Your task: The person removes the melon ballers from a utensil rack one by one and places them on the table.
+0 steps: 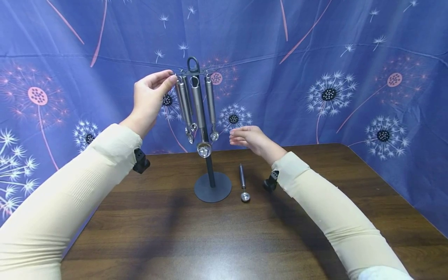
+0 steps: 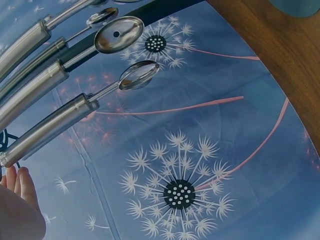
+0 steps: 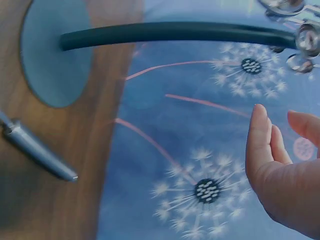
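My left hand [image 1: 148,95] is raised at the left side of a black utensil stand [image 1: 211,171], its thumb and fingers pinching the outer edge of the top ring. In the left wrist view its fingertips meet the upper end of a hanging metal handle [image 2: 52,130]; the exact contact is hidden. Several steel melon ballers [image 1: 198,103] hang by their handles from the ring, bowls down. To the right of the stand my right hand [image 1: 253,140] hovers above the table, fingers extended and holding nothing. Another melon baller [image 1: 242,179] lies below it, bowl toward me.
The stand's round base [image 1: 203,192] rests on a brown wooden table [image 1: 217,241]. Behind the table hangs a blue curtain [image 1: 266,97] with a dandelion print. Each wrist carries a black camera.
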Demonstrator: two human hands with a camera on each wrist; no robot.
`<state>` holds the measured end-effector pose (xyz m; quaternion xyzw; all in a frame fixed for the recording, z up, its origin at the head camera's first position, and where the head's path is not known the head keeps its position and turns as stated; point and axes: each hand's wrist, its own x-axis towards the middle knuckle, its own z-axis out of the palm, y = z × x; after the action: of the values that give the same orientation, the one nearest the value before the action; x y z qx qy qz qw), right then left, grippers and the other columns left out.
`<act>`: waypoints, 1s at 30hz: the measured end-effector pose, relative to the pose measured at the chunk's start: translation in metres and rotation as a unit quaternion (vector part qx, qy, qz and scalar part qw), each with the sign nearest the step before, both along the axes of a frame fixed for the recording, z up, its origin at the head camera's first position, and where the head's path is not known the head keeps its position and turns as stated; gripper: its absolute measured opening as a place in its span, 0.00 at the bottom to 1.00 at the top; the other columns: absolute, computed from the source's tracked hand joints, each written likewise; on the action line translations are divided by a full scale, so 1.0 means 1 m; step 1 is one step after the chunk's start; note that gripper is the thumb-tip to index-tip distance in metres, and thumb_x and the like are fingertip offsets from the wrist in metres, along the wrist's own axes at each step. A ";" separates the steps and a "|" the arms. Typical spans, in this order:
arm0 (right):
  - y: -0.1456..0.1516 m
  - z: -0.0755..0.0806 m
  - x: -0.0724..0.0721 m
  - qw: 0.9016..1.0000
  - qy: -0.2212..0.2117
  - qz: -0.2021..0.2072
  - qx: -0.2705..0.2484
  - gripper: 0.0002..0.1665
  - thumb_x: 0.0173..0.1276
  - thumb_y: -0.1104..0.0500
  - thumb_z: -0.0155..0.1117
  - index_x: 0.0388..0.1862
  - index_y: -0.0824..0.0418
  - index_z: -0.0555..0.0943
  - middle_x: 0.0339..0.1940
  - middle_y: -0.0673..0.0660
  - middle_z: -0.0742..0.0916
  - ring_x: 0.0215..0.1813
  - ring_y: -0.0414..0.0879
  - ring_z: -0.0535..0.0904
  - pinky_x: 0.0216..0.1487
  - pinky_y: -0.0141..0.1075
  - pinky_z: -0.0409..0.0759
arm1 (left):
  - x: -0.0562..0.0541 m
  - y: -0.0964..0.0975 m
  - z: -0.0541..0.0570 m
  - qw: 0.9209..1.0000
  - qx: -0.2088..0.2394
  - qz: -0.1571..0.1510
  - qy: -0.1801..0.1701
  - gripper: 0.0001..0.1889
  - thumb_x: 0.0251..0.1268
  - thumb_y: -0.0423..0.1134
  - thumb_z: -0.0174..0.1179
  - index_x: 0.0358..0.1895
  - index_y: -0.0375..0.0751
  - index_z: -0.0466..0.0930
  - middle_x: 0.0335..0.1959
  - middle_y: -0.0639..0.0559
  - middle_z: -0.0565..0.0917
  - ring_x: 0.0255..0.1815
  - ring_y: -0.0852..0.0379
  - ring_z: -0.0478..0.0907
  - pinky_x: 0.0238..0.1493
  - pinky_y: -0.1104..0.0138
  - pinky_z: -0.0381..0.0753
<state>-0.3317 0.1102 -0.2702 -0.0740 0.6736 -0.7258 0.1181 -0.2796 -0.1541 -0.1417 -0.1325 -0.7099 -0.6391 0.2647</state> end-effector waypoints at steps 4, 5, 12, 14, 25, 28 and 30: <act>-0.008 0.016 0.002 1.000 0.025 0.010 -0.010 0.21 0.74 0.64 0.55 0.62 0.73 0.72 0.56 0.69 0.81 0.53 0.55 0.83 0.60 0.39 0.80 | 0.000 0.000 0.000 1.000 0.001 0.000 0.001 0.22 0.60 0.40 0.68 0.56 0.34 0.80 0.51 0.50 0.85 0.50 0.64 0.81 0.61 0.70 0.76; -0.011 0.020 0.002 0.999 0.033 0.012 -0.012 0.21 0.74 0.63 0.56 0.62 0.72 0.72 0.58 0.70 0.80 0.53 0.54 0.83 0.61 0.40 0.79 | 0.000 0.001 0.000 1.000 0.000 0.001 0.000 0.22 0.61 0.40 0.67 0.57 0.35 0.80 0.52 0.49 0.85 0.50 0.64 0.81 0.61 0.70 0.76; -0.027 0.038 0.008 0.997 0.076 0.016 -0.021 0.23 0.71 0.60 0.60 0.62 0.68 0.74 0.60 0.67 0.79 0.54 0.52 0.82 0.64 0.41 0.76 | 0.000 0.004 -0.004 1.000 -0.007 0.008 -0.001 0.22 0.64 0.42 0.65 0.59 0.36 0.78 0.56 0.46 0.83 0.51 0.64 0.81 0.61 0.70 0.75; -0.032 0.042 0.009 0.996 0.084 0.016 -0.027 0.23 0.71 0.61 0.61 0.62 0.68 0.74 0.58 0.65 0.81 0.53 0.51 0.82 0.64 0.40 0.76 | 0.000 0.004 -0.004 1.000 -0.002 0.008 0.003 0.22 0.64 0.41 0.65 0.59 0.35 0.78 0.56 0.46 0.83 0.51 0.64 0.81 0.61 0.70 0.75; -0.050 0.055 0.010 0.990 0.109 0.016 -0.084 0.23 0.71 0.62 0.60 0.62 0.67 0.74 0.62 0.63 0.80 0.63 0.54 0.77 0.67 0.37 0.73 | 0.001 0.003 -0.001 1.000 0.003 0.012 0.001 0.21 0.61 0.41 0.67 0.56 0.37 0.81 0.53 0.49 0.85 0.52 0.63 0.81 0.61 0.71 0.74; -0.053 0.057 0.010 0.987 0.112 0.025 -0.109 0.22 0.71 0.63 0.59 0.63 0.69 0.74 0.62 0.66 0.79 0.66 0.57 0.74 0.66 0.38 0.73 | 0.002 0.002 -0.001 1.000 -0.009 0.018 0.000 0.21 0.61 0.42 0.68 0.56 0.38 0.81 0.53 0.49 0.85 0.53 0.63 0.81 0.62 0.71 0.74; -0.055 0.057 0.009 0.986 0.113 0.025 -0.120 0.22 0.71 0.64 0.58 0.62 0.69 0.74 0.61 0.68 0.79 0.66 0.58 0.74 0.65 0.39 0.75 | 0.003 0.002 -0.001 1.000 -0.016 0.021 -0.003 0.22 0.61 0.43 0.68 0.56 0.38 0.81 0.54 0.49 0.84 0.53 0.63 0.81 0.62 0.71 0.73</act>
<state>-0.3223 0.0549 -0.2130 -0.1866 0.5883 -0.7852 0.0496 -0.2769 -0.1516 -0.1428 -0.1197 -0.7231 -0.6224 0.2745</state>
